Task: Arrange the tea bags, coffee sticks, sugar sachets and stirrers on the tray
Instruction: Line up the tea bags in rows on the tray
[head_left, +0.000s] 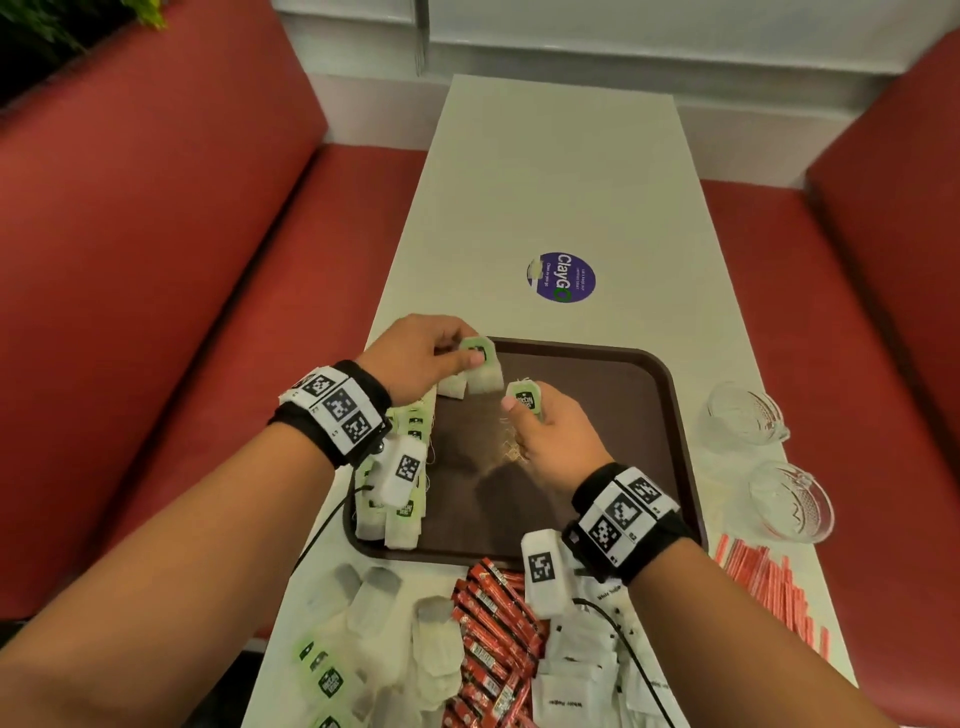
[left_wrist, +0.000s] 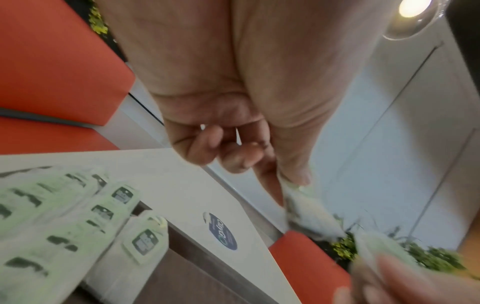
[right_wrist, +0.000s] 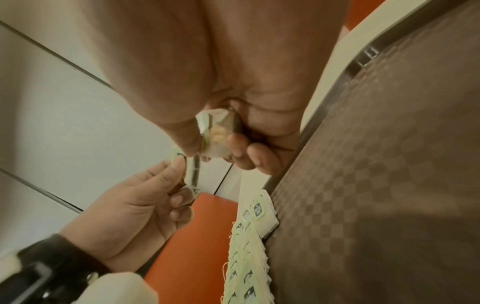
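Note:
A brown tray (head_left: 597, 415) lies on the white table, with a row of green-tagged tea bags (head_left: 402, 467) along its left edge. My left hand (head_left: 431, 358) pinches a tea bag (head_left: 480, 366) by its green tag above the tray's far left corner. My right hand (head_left: 540, 431) grips another tea bag (head_left: 525, 399) over the middle of the tray. In the right wrist view that tea bag (right_wrist: 215, 133) sits between thumb and fingers. Loose tea bags (head_left: 389, 639), red coffee sticks (head_left: 493, 639), white sugar sachets (head_left: 587, 670) and orange stirrers (head_left: 769, 587) lie on the table nearer me.
Two clear glass dishes (head_left: 743, 415) (head_left: 792, 501) stand to the right of the tray. A purple round sticker (head_left: 561, 277) marks the table beyond it. Red bench seats (head_left: 156, 260) flank the table on both sides.

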